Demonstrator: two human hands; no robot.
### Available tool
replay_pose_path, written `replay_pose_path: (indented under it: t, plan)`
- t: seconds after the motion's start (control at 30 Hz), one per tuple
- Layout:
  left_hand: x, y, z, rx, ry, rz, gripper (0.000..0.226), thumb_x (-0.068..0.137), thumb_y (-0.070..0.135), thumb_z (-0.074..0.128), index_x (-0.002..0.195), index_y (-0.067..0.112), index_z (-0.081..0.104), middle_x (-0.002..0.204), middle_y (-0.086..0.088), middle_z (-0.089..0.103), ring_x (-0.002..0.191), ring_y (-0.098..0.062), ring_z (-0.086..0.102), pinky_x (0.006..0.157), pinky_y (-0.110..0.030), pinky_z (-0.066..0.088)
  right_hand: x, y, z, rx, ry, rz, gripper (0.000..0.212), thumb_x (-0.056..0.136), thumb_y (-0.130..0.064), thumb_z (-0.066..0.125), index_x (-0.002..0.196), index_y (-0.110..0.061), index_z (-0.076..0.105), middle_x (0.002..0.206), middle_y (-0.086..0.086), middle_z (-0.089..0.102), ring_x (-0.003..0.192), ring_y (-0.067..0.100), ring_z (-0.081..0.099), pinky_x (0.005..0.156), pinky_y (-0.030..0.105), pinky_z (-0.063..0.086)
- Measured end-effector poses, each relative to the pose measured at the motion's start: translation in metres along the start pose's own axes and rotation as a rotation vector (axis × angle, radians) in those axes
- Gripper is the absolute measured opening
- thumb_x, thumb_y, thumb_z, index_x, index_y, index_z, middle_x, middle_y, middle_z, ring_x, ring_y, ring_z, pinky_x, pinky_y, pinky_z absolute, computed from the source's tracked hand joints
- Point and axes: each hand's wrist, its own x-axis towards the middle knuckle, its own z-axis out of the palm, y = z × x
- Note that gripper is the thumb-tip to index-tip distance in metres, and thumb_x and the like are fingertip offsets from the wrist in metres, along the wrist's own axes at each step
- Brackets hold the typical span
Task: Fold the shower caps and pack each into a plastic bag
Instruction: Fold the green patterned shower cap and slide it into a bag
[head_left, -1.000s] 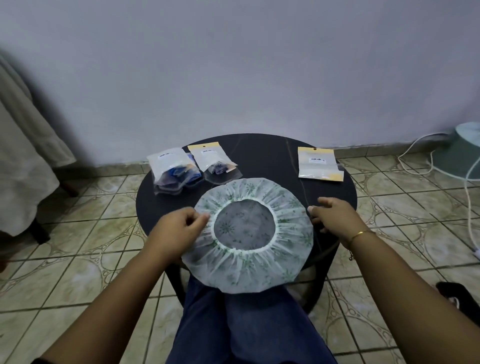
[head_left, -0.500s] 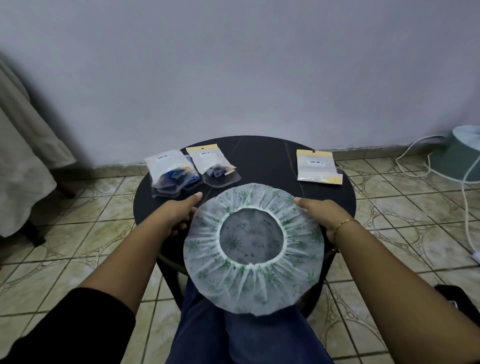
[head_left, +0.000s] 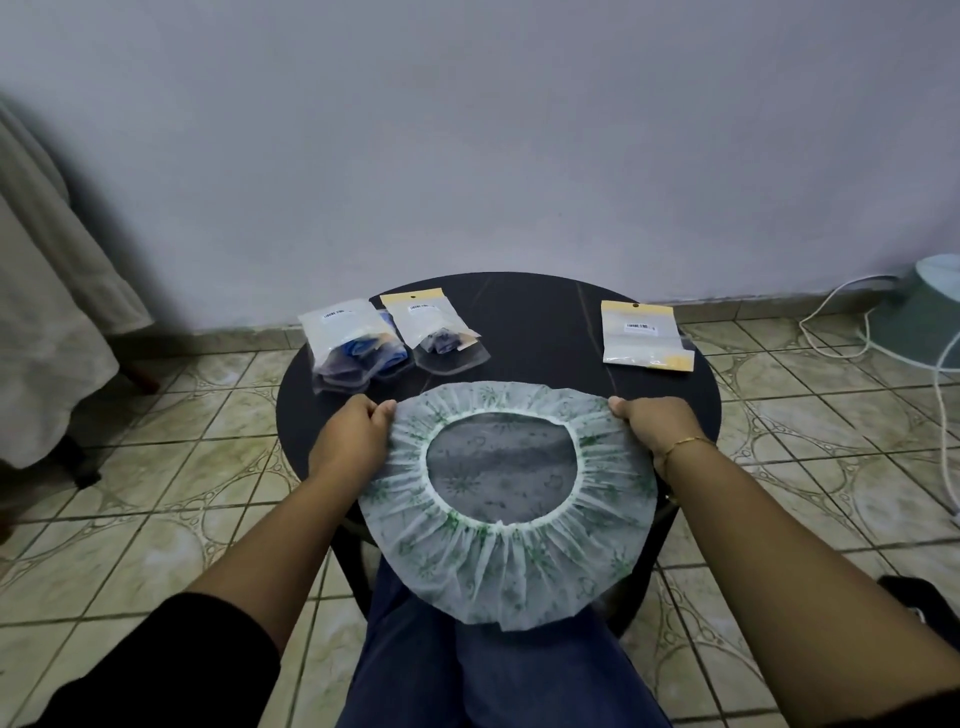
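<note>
A white shower cap (head_left: 511, 512) with a green leaf print is stretched out flat and round between the two hands, its elastic opening facing up so the dark desk shows through the thin middle. The far half of the cap lies over the near part of the round black desk (head_left: 545, 322), while the near half hangs past the desk edge over the person's blue-trousered lap (head_left: 467, 670). The left hand (head_left: 350, 441) grips the cap's left rim, fingers curled under and thumb pinching on top; the right hand (head_left: 657, 426) grips the right rim the same way, and a thin gold bracelet (head_left: 685, 444) sits on that wrist. On the far left of the desk lies a packed plastic bag (head_left: 350, 343) with blue material inside, and just beside it, to the right, a second packed bag with a yellow header (head_left: 434, 327) holding something dark blue; the two bags touch or slightly overlap at their edges. Well apart from them, on the far right of the desk, lies a flat plastic bag with yellow bands (head_left: 644, 335), which looks unfilled. The floor is patterned tile (head_left: 171, 467), pale cloth (head_left: 47, 312) hangs at the left, and a white cable (head_left: 831, 322) runs along the floor at the right.
</note>
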Motion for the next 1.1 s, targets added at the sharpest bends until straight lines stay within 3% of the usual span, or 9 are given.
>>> replay_pose_path:
  t: [0.2,0.33,0.47,0.53,0.6,0.73,0.87,1.0,1.1]
  plan:
    - [-0.001,-0.006,-0.011,-0.122,-0.033,0.106,0.035,0.097,0.046,0.041,0.093,0.014,0.054,0.085,0.000,0.058,0.083,-0.022,0.055,0.066,-0.032,0.036,-0.015,0.007,-0.012,-0.266,-0.017,-0.356,0.052,0.096,-0.039,0.047,0.086,0.008,0.066,0.094,0.020,0.065,0.095,0.035,0.059,0.079,0.038,0.042]
    - [-0.014,-0.027,-0.032,-0.068,0.000,0.279,0.018,0.097,0.027,0.049,0.107,0.019,0.061,0.097,0.007,0.057,0.089,-0.014,0.055,0.071,-0.029,0.040,-0.020,0.028,-0.044,-0.528,0.025,-0.699,0.033,0.095,-0.024,0.052,0.119,-0.005,0.063,0.120,0.011,0.064,0.113,0.028,0.055,0.093,0.033,0.041]
    - [-0.033,-0.057,-0.053,0.154,0.091,0.706,0.023,0.088,0.016,0.060,0.111,0.017,0.064,0.107,0.005,0.061,0.097,-0.011,0.057,0.080,-0.019,0.041,-0.015,0.059,-0.073,-0.917,0.117,-1.233,0.033,0.080,-0.011,0.070,0.112,-0.013,0.067,0.106,0.007,0.068,0.098,0.027,0.061,0.081,0.037,0.047]
    - [-0.039,-0.070,-0.057,0.271,0.073,0.959,0.031,0.084,0.024,0.058,0.114,0.016,0.064,0.117,0.000,0.063,0.107,-0.015,0.059,0.088,-0.025,0.044,-0.017,0.072,-0.080,-0.971,0.112,-1.467,0.029,0.083,-0.015,0.061,0.111,-0.010,0.067,0.109,0.007,0.067,0.100,0.025,0.061,0.080,0.038,0.050]
    - [-0.047,-0.076,-0.056,0.315,0.022,1.103,0.038,0.084,0.030,0.057,0.118,0.014,0.063,0.125,-0.003,0.060,0.115,-0.018,0.056,0.092,-0.031,0.045,-0.020,0.079,-0.079,-0.989,0.049,-1.589,0.033,0.090,-0.020,0.050,0.117,-0.007,0.064,0.120,0.010,0.063,0.112,0.025,0.058,0.089,0.037,0.050]
    - [-0.057,-0.073,-0.046,0.299,-0.090,1.179,0.047,0.083,0.032,0.061,0.127,0.016,0.058,0.134,0.001,0.055,0.128,-0.013,0.047,0.099,-0.028,0.039,-0.021,0.083,-0.070,-0.987,-0.089,-1.677,0.037,0.092,-0.018,0.051,0.127,-0.010,0.055,0.131,0.009,0.057,0.125,0.022,0.052,0.100,0.036,0.044]
    - [-0.055,-0.076,-0.037,0.299,-0.201,1.183,0.049,0.081,0.030,0.064,0.130,0.023,0.057,0.137,0.010,0.052,0.129,-0.004,0.044,0.100,-0.027,0.036,-0.025,0.081,-0.068,-1.008,-0.216,-1.617,0.040,0.082,-0.018,0.056,0.121,-0.015,0.061,0.121,0.005,0.065,0.114,0.019,0.061,0.094,0.036,0.049]
    - [-0.053,-0.080,-0.033,0.271,-0.232,1.130,0.040,0.092,0.038,0.049,0.130,0.027,0.056,0.138,0.013,0.051,0.129,-0.002,0.045,0.100,-0.029,0.037,-0.031,0.081,-0.070,-0.998,-0.235,-1.550,0.036,0.085,-0.030,0.053,0.113,-0.014,0.069,0.115,0.004,0.068,0.107,0.018,0.064,0.089,0.032,0.051]
    - [-0.052,-0.079,-0.034,0.240,-0.234,1.065,0.041,0.097,0.049,0.035,0.128,0.032,0.057,0.135,0.018,0.052,0.128,0.002,0.043,0.103,-0.024,0.032,-0.030,0.083,-0.068,-0.962,-0.214,-1.525,0.043,0.096,-0.044,0.039,0.108,-0.018,0.071,0.113,0.002,0.069,0.105,0.015,0.064,0.084,0.029,0.050]
